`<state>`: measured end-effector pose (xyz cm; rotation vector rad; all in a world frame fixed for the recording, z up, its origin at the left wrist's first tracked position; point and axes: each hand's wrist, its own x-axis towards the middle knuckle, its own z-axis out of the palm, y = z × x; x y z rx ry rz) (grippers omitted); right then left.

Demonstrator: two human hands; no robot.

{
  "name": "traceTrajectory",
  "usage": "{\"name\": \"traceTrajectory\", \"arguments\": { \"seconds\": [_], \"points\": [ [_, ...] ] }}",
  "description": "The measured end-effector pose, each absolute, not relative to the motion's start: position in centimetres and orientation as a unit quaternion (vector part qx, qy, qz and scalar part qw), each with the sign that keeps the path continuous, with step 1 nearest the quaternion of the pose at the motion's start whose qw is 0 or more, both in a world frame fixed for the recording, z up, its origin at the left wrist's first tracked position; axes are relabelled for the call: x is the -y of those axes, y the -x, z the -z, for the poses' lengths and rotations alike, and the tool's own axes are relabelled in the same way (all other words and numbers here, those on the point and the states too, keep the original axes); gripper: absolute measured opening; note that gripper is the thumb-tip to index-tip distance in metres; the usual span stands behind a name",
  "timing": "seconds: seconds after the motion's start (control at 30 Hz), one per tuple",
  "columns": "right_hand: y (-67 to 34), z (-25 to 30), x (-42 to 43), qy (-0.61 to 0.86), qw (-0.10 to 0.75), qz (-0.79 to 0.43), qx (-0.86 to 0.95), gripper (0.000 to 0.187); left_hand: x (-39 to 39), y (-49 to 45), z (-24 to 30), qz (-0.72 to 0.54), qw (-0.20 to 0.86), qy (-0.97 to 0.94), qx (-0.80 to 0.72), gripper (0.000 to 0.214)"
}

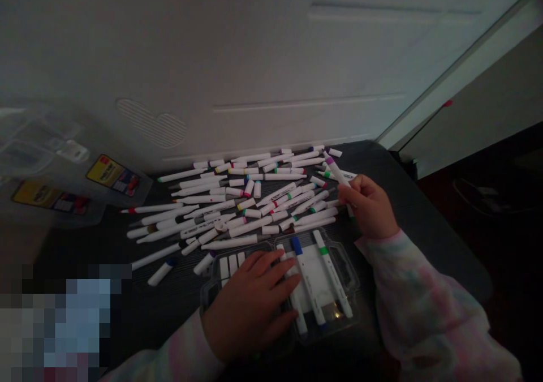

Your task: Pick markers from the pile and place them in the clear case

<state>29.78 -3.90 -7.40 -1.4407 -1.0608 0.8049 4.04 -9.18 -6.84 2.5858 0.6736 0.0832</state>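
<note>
My right hand (375,209) pinches a white marker (336,171) with a purple band, its purple end pointing up and left above the table. My left hand (257,303) lies over a clear plastic case (355,283) with its fingers apart. Under or beside those fingertips is a white marker (300,314), partly covered. To its right in the case are a blue-ended marker (310,286) and a green-banded marker (334,277). Several short white pieces (231,264) show in the left part of the case, partly hidden by my hand. Loose markers (220,195) and caps spread out behind it.
Clear plastic boxes with yellow-and-blue labels (115,175) stand at the left. A pale panel (271,59) rises behind the dark table (424,240). One loose cap (160,274) lies near the left front. The table's rounded edge is at the right.
</note>
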Motion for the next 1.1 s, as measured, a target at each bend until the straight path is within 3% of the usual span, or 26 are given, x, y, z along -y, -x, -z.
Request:
{"name": "traceTrajectory", "arguments": {
  "seconds": [0.5, 0.77, 1.1],
  "points": [
    [-29.2, 7.2, 3.9, 0.586, 0.566, -0.375, 0.442, 0.027, 9.2, -4.1, 7.0, -0.04, 0.226, -0.942, -0.246, 0.04],
    [-28.2, 6.9, 4.6, 0.549, 0.517, -0.455, 0.474, 0.025, 9.1, -4.2, 6.9, -0.03, 0.232, -0.94, -0.247, 0.04],
    [-28.4, 7.2, 4.6, 0.524, 0.549, -0.453, 0.468, 0.018, 9.0, -4.1, 7.0, -0.024, 0.237, -0.939, -0.247, 0.042]
  ]
}}
